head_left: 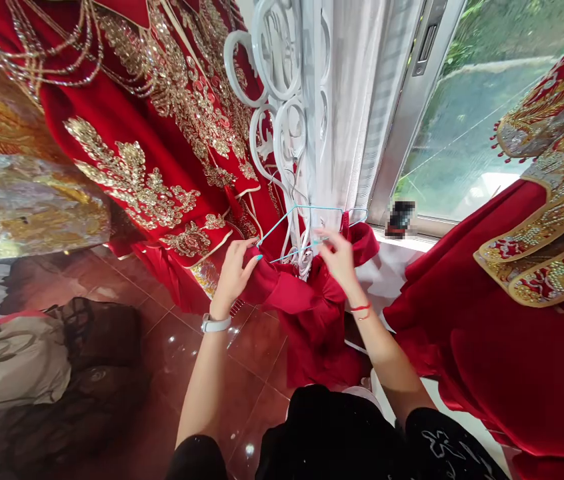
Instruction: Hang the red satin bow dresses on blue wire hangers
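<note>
A deep red satin dress hangs in front of me around a thin light-blue clothes hanger. My left hand is closed at the hanger's left end, its thumb and fingers on the dress's upper edge. Over the hanger's lower bar, my right hand has its thumb and fingertips pinched at the bar; the fingertips are slightly blurred. A narrow red strap loops over the hanger's right side. The lower part of the dress falls toward the floor.
Red gowns with gold beading hang at the left. A white scrollwork metal stand rises behind the hanger. Another embroidered red garment hangs right, near a sliding window. Bags lie on the tiled floor.
</note>
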Demonstrator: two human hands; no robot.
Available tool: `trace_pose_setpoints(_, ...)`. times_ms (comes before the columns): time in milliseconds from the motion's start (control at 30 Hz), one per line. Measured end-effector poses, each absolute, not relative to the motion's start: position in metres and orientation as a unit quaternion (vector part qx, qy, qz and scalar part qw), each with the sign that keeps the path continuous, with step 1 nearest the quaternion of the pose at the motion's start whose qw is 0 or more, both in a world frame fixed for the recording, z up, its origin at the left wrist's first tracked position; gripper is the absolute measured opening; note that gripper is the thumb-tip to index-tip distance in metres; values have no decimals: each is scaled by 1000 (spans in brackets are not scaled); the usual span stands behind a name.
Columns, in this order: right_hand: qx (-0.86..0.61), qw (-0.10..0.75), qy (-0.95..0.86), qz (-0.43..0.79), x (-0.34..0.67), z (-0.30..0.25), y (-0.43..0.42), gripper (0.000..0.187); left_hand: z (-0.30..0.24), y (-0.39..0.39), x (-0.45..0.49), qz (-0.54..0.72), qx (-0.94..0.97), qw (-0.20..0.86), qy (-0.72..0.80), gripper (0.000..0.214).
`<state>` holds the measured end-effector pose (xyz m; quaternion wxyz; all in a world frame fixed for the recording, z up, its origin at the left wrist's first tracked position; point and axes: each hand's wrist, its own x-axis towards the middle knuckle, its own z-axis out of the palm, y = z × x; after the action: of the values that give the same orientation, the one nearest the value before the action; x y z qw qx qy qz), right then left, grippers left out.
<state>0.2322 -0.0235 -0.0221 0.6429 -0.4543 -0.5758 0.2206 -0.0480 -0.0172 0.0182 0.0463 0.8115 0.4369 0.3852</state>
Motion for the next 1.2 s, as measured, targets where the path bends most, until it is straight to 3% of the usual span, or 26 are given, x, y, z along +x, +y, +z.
trace_pose_setpoints(67,-529,702,-455,143,291,-31,-24,36,19,-22,-38,429,794,-20,431,29)
trace_pose_setpoints(133,-565,681,-435,166,343,-41,-22,45,21,-23,-16,420,813,-43,402,24)
trace_pose_setpoints(267,-517,586,-537,318,393,-53,-23,47,23,-5,60,313,891,41,327,34)
trace_pose_setpoints(333,-508,575,-549,333,396,-57,-28,45,19,10,103,270,904,101,316,39)
trace_pose_setpoints(467,-557,624,-479,266,397,-61,-38,33,5,29,161,259,876,201,353,36)
trace_pose_setpoints(767,-545,709,-430,126,390,-9,-26,25,-6,30,168,296,843,231,385,28)
trace_pose_setpoints(933,-539,650,-529,83,350,27,-27,19,1,23,170,291,854,260,344,20)
trace_pose_setpoints(1200,-544,557,-627,28,331,38,-35,17,5,8,177,355,805,256,400,30)
